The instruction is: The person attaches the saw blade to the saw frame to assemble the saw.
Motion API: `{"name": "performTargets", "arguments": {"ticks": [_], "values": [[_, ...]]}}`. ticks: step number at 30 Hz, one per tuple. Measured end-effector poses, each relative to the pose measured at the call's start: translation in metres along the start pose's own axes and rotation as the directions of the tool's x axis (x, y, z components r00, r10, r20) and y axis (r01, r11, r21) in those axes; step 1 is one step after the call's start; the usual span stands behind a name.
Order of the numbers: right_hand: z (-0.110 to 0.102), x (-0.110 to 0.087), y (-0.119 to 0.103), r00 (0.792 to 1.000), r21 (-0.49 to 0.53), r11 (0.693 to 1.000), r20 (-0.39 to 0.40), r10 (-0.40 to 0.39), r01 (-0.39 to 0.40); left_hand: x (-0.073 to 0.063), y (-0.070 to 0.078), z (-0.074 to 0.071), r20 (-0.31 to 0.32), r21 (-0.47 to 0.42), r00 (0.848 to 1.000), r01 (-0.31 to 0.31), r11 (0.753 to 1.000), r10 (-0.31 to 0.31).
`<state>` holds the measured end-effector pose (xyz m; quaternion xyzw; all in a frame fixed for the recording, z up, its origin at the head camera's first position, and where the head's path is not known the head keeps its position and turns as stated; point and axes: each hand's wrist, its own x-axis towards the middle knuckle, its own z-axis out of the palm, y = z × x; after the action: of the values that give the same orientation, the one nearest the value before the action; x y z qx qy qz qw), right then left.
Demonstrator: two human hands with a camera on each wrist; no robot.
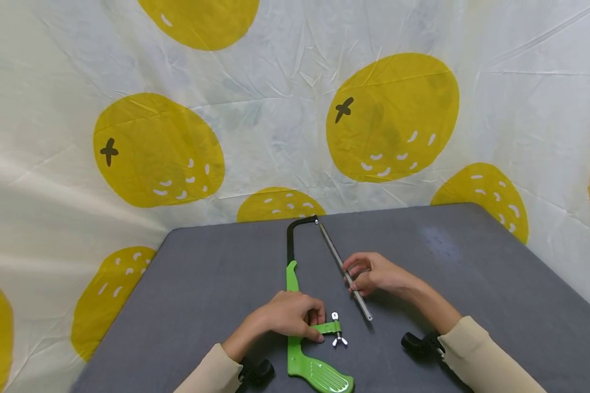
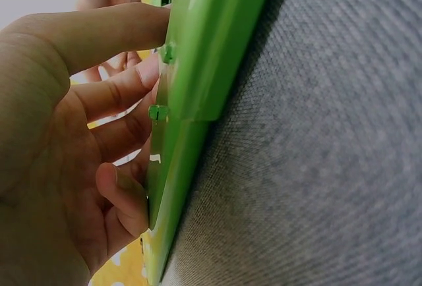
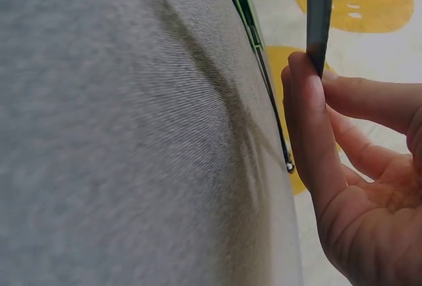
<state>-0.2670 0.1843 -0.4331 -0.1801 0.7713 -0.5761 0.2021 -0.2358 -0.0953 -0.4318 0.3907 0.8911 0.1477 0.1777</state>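
Observation:
A hacksaw frame point(image 1: 320, 373) with a green handle and a black bow lies on the grey table, its handle toward me. My left hand point(image 1: 291, 314) holds the green part with thumb and fingers, just above the handle; the left wrist view has the fingers along the green edge point(image 2: 198, 82). Beside that hand is a wing nut point(image 1: 340, 341) on the frame's short arm. My right hand point(image 1: 376, 273) pinches a thin hacksaw blade point(image 1: 331, 246) between thumb and fingers, to the right of the frame. The blade's far end is close to the bow's tip.
Grey cloth covers the table point(image 1: 216, 284). Behind it and at both sides hangs a white curtain point(image 1: 275, 136) with yellow fruit prints. A black wrist camera point(image 1: 420, 345) sits below the right sleeve, and another point(image 1: 258, 373) below the left.

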Motion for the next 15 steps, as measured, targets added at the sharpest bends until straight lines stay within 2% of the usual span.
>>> {"name": "performTargets", "arguments": {"ticks": [15], "values": [[0.0, 0.023, 0.0, 1.0, 0.043, 0.999, -0.015, 0.012, -0.011, 0.003, -0.003, 0.004, -0.002, 0.018, 1.0, -0.001, 1.0, 0.001]]}}
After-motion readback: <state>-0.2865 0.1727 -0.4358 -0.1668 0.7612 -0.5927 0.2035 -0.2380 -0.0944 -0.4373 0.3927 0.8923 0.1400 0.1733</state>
